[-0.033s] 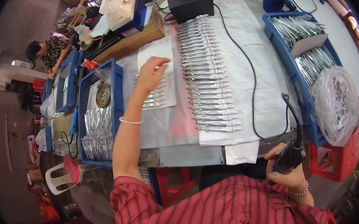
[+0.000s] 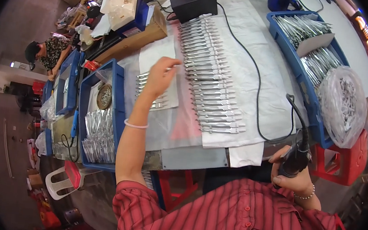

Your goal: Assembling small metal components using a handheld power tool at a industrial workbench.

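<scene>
My left hand hovers over a white sheet, fingers bent and thumb near the forefinger in a pinch. Anything between the fingertips is too small to make out. Beneath and beside it lie several short silver metal pieces, partly hidden by the hand. Just right of it runs a long row of slim silver metal tools, laid side by side. My right hand is wrapped round a black corded power tool at the table's near edge, its cable rising from the top.
On the left stands a blue bin with silver pieces and a round dish. Another blue bin on the right holds silver rods beside a clear bag of small parts. A black box sits behind. A co-worker works far left.
My left hand has shifted slightly right, toward the row of silver tools. The whole view has moved a little; my right hand keeps its hold on the power tool.
</scene>
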{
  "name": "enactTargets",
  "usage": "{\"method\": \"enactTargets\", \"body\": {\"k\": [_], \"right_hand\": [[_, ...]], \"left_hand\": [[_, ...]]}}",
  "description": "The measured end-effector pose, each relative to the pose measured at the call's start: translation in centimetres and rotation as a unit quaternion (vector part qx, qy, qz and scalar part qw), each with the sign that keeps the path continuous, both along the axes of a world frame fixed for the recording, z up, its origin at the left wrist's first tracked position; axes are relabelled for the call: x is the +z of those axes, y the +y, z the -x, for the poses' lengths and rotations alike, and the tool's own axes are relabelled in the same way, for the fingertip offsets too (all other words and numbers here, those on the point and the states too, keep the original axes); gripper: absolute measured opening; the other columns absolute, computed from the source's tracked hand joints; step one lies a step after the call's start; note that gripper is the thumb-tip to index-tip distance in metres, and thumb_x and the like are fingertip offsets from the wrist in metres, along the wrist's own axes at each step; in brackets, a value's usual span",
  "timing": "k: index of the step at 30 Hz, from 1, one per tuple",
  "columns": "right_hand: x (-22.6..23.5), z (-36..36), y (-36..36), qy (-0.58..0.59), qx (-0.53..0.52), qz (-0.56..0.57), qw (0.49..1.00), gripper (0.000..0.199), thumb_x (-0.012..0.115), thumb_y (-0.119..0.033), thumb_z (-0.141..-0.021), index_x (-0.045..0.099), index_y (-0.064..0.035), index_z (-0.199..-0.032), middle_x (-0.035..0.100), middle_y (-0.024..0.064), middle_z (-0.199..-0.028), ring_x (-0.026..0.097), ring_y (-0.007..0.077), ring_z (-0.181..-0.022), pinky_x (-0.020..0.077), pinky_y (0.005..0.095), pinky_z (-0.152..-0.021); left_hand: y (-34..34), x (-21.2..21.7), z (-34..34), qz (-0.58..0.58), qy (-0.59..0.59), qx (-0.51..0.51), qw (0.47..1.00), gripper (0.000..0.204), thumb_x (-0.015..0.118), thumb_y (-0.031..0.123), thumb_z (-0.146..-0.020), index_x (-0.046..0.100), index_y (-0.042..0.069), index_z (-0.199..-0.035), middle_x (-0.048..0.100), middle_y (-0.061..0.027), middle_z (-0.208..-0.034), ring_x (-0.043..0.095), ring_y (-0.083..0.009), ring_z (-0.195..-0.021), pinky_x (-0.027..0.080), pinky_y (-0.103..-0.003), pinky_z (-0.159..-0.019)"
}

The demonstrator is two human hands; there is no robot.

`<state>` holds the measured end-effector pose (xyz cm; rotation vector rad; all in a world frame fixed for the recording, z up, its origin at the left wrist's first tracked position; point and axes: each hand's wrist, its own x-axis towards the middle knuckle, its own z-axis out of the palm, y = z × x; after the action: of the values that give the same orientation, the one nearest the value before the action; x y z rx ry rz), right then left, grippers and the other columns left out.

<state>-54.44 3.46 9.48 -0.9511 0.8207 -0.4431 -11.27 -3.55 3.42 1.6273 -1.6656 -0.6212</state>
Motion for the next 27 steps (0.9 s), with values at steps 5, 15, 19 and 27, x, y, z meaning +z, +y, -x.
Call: {"method": "enactTargets", "body": {"k": [5, 15, 19, 27], "right_hand": [[0.2, 0.6, 1.1, -0.042, 0.05, 0.056, 0.996, 0.044, 0.069, 0.004, -0.063, 0.047, 0.0031, -0.102, 0.058, 0.0127, -0.064, 0.055, 0.0124, -0.054, 0.0407, 0.0216, -0.051], [0.3, 2.1, 1.7, -0.019, 0.07, 0.086, 0.994, 0.043, 0.074, 0.002, -0.063, 0.051, 0.0016, -0.099, 0.061, 0.0087, -0.067, 0.058, 0.0118, -0.059, 0.0427, 0.022, -0.055], [0.5, 1.5, 1.3, 0.008, 0.1, 0.106, 0.989, 0.044, 0.076, 0.0, -0.062, 0.052, 0.0011, -0.098, 0.061, 0.0077, -0.067, 0.058, 0.0114, -0.061, 0.0433, 0.0223, -0.057], [-0.4, 1.6, 1.6, 0.008, 0.123, 0.156, 0.98, 0.043, 0.077, 0.0, -0.061, 0.052, 0.0005, -0.097, 0.061, 0.0103, -0.081, 0.06, 0.0132, -0.066, 0.0459, 0.0241, -0.061]], "left_hand": [[-1.5, -1.8, 7.3, 0.086, -0.169, -0.152, 0.97, 0.025, 0.062, 0.0, -0.075, 0.063, 0.006, -0.099, 0.055, -0.011, -0.094, 0.054, -0.0272, -0.088, 0.045, -0.034, -0.078], [-2.3, -1.7, 8.5, 0.059, -0.173, -0.152, 0.971, 0.02, 0.067, 0.003, -0.071, 0.061, 0.006, -0.09, 0.054, -0.0102, -0.09, 0.054, -0.0269, -0.087, 0.045, -0.035, -0.075], [-2.6, -2.4, 7.9, 0.047, -0.187, -0.14, 0.971, 0.021, 0.066, 0.003, -0.072, 0.06, 0.004, -0.092, 0.054, -0.0105, -0.09, 0.054, -0.0272, -0.088, 0.045, -0.034, -0.075], [-2.2, -1.8, 7.4, 0.119, -0.189, -0.143, 0.964, 0.019, 0.065, 0.004, -0.075, 0.056, 0.003, -0.092, 0.056, -0.0112, -0.09, 0.053, -0.0271, -0.087, 0.045, -0.034, -0.073]]}}
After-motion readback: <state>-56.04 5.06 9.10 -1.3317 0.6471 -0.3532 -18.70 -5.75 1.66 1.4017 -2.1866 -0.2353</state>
